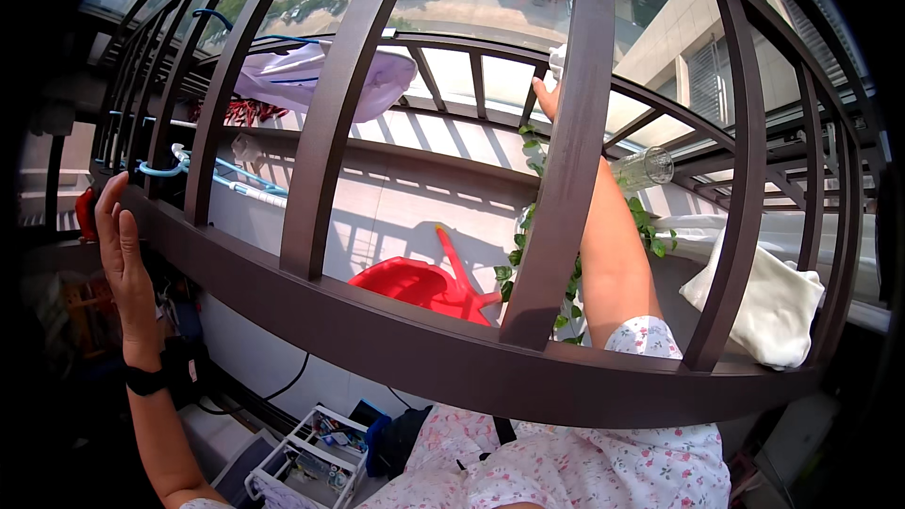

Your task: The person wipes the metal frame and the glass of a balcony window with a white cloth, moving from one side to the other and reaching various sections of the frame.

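My right arm reaches between the bars of a dark brown metal railing (459,353). My right hand (547,95), partly hidden behind a bar, is at the window glass beside a white cloth (558,62); its grip on the cloth cannot be made out. My left hand (124,247) is raised at the railing's left end, fingers extended, by the lower rail. Past the bars, a lilac cloth (385,85) hangs near a blue hanger (283,38). A white cloth (774,307) lies over the lower rail at the right.
Beyond the railing are a red plastic basin (417,285), a clear glass vase (647,166), a green trailing plant (520,254) and light-blue hangers (240,180). Dried red chillies (251,112) lie near the lilac cloth. Below stands a white wire rack (311,456) with small items.
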`<control>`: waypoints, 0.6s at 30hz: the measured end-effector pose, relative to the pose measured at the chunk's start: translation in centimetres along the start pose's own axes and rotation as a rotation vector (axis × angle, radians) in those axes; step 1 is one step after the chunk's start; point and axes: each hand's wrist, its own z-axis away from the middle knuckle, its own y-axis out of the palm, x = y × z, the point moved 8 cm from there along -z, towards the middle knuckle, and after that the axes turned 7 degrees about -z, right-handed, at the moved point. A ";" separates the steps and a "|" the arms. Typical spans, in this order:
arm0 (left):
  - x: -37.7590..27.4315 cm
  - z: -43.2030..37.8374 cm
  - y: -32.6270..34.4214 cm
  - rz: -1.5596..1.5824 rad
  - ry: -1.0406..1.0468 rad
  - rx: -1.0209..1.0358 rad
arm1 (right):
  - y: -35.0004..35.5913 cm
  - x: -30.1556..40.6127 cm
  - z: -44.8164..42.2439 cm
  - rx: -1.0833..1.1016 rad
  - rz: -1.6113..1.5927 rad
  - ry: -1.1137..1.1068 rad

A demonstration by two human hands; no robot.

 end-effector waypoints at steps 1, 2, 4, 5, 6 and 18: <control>2.9 -0.3 -0.2 -0.035 -0.030 -0.004 | 0.9 2.5 0.7 -0.025 0.056 0.022; 5.9 -0.1 0.0 -0.091 -0.088 0.004 | 3.0 5.3 1.5 -0.004 0.063 -0.054; 9.7 -0.4 1.7 0.023 -0.187 0.009 | 5.5 10.3 3.0 0.016 0.068 -0.188; 11.0 -0.6 2.2 0.081 -0.230 0.010 | 6.8 11.7 2.8 0.158 0.054 -0.115; 10.5 -1.1 2.6 0.044 -0.226 0.052 | 7.6 13.4 3.1 0.155 0.044 -0.137; 9.3 -3.6 4.7 0.347 -0.228 0.240 | 19.0 22.5 1.3 0.094 -0.102 -0.391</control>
